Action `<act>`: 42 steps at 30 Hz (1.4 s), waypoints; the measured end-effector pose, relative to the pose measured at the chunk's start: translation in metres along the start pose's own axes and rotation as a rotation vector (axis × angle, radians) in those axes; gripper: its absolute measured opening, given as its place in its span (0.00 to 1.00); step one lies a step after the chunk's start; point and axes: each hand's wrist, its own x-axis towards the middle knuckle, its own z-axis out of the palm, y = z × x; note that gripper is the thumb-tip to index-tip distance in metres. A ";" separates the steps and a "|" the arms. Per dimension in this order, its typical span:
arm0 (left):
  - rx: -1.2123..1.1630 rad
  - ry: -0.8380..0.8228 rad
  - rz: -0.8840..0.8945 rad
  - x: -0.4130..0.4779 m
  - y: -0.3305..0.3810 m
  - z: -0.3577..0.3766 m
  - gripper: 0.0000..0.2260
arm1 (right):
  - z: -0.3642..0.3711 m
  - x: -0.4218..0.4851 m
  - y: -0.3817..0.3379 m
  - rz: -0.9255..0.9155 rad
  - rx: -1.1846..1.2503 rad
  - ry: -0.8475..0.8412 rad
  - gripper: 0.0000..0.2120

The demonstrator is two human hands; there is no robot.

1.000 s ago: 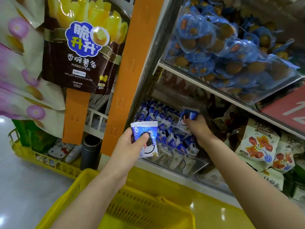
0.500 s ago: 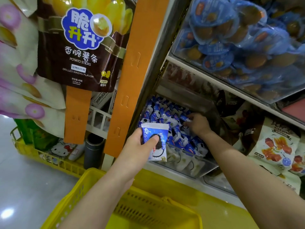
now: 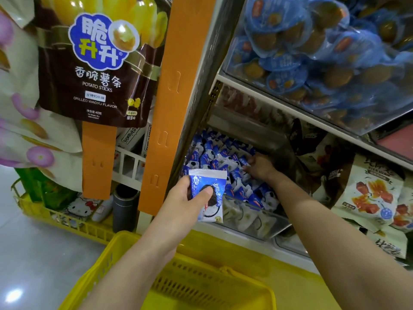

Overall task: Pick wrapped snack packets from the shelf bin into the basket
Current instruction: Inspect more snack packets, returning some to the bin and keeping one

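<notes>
A clear shelf bin (image 3: 252, 219) holds several small blue and white snack packets (image 3: 212, 153). My left hand (image 3: 181, 200) holds one blue and white cookie packet (image 3: 212, 186) in front of the bin, thumb on its face. My right hand (image 3: 261, 167) reaches deep into the bin, its fingers curled down among the packets and pinching one at the tips. The yellow plastic basket (image 3: 201, 285) hangs below my left forearm, directly under the held packet.
An orange display strip (image 3: 178, 86) and a hanging brown potato-stick bag (image 3: 96, 63) stand left of the bin. The shelf above holds blue wrapped eggs (image 3: 312, 52). Snack bags (image 3: 375, 193) lie to the right. A yellow crate (image 3: 67, 218) sits on the floor.
My right hand, which held a packet raised above the bin, has dropped and pushed further back among the packets. The left hand keeps its packet nearly still.
</notes>
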 end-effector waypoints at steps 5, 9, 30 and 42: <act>-0.006 0.028 0.004 -0.002 -0.001 0.001 0.11 | -0.002 -0.023 -0.013 -0.027 0.182 0.166 0.14; 0.018 0.038 0.004 -0.005 -0.004 0.004 0.08 | -0.012 -0.082 -0.036 -0.227 0.467 0.353 0.11; 0.239 0.023 0.036 -0.030 -0.043 0.033 0.13 | 0.036 -0.224 -0.005 -0.455 0.531 0.207 0.05; 0.099 -0.063 -0.124 -0.025 -0.047 0.031 0.10 | 0.027 -0.204 0.001 -0.094 0.970 0.137 0.07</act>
